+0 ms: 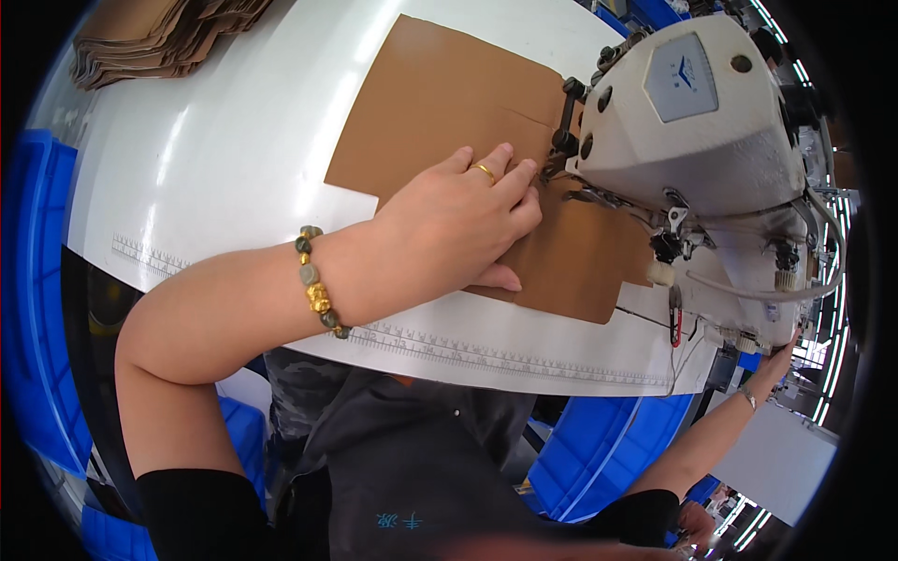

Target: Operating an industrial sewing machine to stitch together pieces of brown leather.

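Note:
A flat brown leather-like piece (pixel 440 103) lies across the white table and under the sewing machine head (pixel 687 103). My left hand (pixel 472 210) rests palm down on it just left of the machine's presser foot area, fingers stretched and slightly apart, thumb toward the near edge. It wears a ring and a beaded bracelet (pixel 311 276). Far to the right, my right hand (pixel 774 363) reaches up to the machine's right end; its fingers are mostly hidden behind the machine body, so what they touch does not show.
A stack of brown pieces (pixel 154 47) lies at the table's far left. The white tabletop (pixel 234 178) has a printed ruler along its near edge. Blue bins (pixel 42 299) stand at the left and below the table. A cable (pixel 837 252) loops beside the machine.

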A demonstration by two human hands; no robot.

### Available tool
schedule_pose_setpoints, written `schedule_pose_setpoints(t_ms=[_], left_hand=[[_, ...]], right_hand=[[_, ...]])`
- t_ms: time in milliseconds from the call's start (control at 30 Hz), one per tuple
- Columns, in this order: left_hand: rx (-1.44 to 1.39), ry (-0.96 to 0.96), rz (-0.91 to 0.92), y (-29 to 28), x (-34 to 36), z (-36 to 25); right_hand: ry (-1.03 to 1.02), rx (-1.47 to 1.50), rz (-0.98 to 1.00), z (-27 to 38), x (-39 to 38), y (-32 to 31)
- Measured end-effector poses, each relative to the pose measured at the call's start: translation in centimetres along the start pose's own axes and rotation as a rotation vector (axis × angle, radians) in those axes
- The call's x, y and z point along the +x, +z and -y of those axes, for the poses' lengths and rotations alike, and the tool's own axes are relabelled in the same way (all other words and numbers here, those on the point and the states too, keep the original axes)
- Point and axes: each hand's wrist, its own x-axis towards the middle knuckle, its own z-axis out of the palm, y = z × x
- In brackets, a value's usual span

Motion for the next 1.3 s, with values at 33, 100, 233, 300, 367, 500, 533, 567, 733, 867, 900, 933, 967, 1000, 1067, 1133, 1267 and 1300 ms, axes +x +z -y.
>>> schedule_pose_setpoints(t_ms=[33, 100, 233, 300, 367, 500, 533, 567, 733, 867, 900, 933, 967, 1000, 1067, 1133, 1267, 1300], left_hand=[[0.0, 0.001, 0.003, 0.1, -0.1, 0.0], [-0.014, 0.006, -0.015, 0.3, -0.2, 0.2], [-0.032, 0.009, -0.038, 0.4, -0.3, 0.4], [-0.039, 0.009, -0.038, 0.4, -0.2, 0.4], [-0.024, 0.013, -0.026, 0.4, -0.1, 0.3], [-0.017, 0.004, -0.017, 0.3, -0.1, 0.2], [-0.016, 0.006, -0.016, 0.3, -0.1, 0.2], [-0.018, 0.009, -0.018, 0.3, -0.1, 0.2], [-0.023, 0.024, -0.009, 0.3, 0.1, 0.3], [-0.018, 0.022, -0.006, 0.2, 0.0, 0.3], [-0.018, 0.021, -0.006, 0.2, 0.0, 0.4], [-0.027, 0.019, -0.004, 0.2, 0.0, 0.4], [-0.034, 0.016, -0.004, 0.2, 0.0, 0.4], [-0.034, 0.015, -0.004, 0.1, 0.0, 0.3], [-0.043, 0.013, 0.0, 0.0, 0.0, 0.3], [-0.058, 0.013, -0.016, 0.1, 0.0, 0.4], [-0.064, 0.004, -0.026, 0.1, -0.1, 0.3], [-0.064, 0.005, -0.026, 0.1, -0.1, 0.3]], right_hand=[[-0.023, 0.022, -0.038, 0.0, -0.9, 0.8], [-0.059, 0.044, -0.036, 0.8, -0.7, -0.2], [-0.112, 0.091, -0.049, 0.6, -0.1, -1.7], [-0.113, 0.11, -0.055, 0.4, -0.3, -1.7], [-0.112, 0.132, -0.061, 0.3, -0.9, -1.4], [-0.118, 0.133, -0.082, -0.5, -3.5, 1.1], [-0.12, 0.128, -0.089, -0.5, -4.0, 1.6], [-0.124, 0.127, -0.089, -0.4, -4.1, 1.6], [-0.197, 0.131, -0.07, -1.0, -4.3, 0.6], [-0.152, 0.154, -0.076, -1.4, -4.3, 0.8], [-0.149, 0.162, -0.077, -1.4, -4.4, 0.9], [-0.146, 0.169, -0.078, -1.5, -4.4, 1.0], [-0.146, 0.169, -0.076, -1.5, -4.3, 1.0], [-0.15, 0.176, -0.076, -1.5, -4.3, 1.0], [-0.156, 0.181, -0.078, -1.5, -4.2, 0.7], [-0.174, 0.189, -0.066, -1.3, -4.0, 0.2], [-0.152, 0.196, -0.085, -1.9, -5.6, 1.9], [-0.151, 0.218, -0.078, -1.8, -5.9, 2.1]])
